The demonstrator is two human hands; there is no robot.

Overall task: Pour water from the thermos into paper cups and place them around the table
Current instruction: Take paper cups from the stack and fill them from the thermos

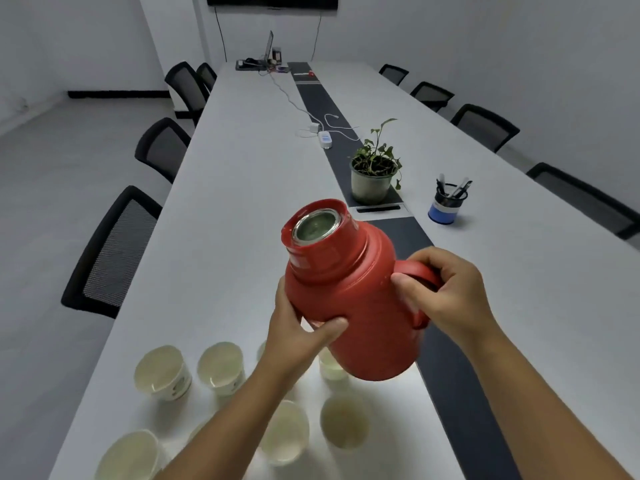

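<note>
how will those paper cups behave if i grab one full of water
The paper cups look thin-walled, so a hard squeeze would likely buckle them and spill. They seem light and taller than wide, so a knock from the thermos just above could probably tip one.

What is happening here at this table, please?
A person holds a red thermos above the table, tilted with its open mouth up and away. The right hand grips the handle; the left hand supports the body. Several paper cups stand below, near the table's end. No water is pouring.
</note>
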